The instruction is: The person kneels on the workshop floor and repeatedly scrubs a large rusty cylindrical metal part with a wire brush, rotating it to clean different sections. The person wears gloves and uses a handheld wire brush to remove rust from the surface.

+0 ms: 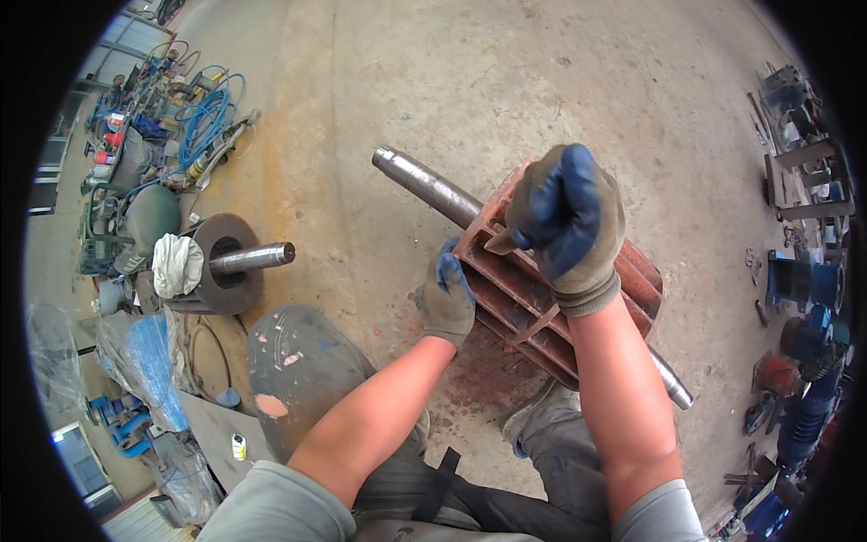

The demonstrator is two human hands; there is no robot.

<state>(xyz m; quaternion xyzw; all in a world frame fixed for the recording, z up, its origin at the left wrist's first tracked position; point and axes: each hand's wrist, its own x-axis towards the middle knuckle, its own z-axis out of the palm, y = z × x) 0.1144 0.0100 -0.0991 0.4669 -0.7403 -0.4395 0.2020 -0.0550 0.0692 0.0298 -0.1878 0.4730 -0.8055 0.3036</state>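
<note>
A red-brown rotor (492,280) with long lengthwise slots lies aslant on the floor in front of me. Its bare steel shaft (429,183) sticks out at both ends. My left hand (446,298), in a grey glove with blue coating, holds the rotor's near left edge, its fingers partly hidden. Above the rotor my right hand (571,217), gloved alike, is closed in a fist. A pointed metal piece (499,240) shows beside that fist, over the slots; whatever the fist grips is mostly hidden.
Left stands another dark drum (230,264) with a shaft and white cloth (177,266). Beyond are a green tank (152,221) and coiled blue hose (206,117). Blue machine parts (806,278) line the right side. Reddish flakes (465,384) lie near my shoes.
</note>
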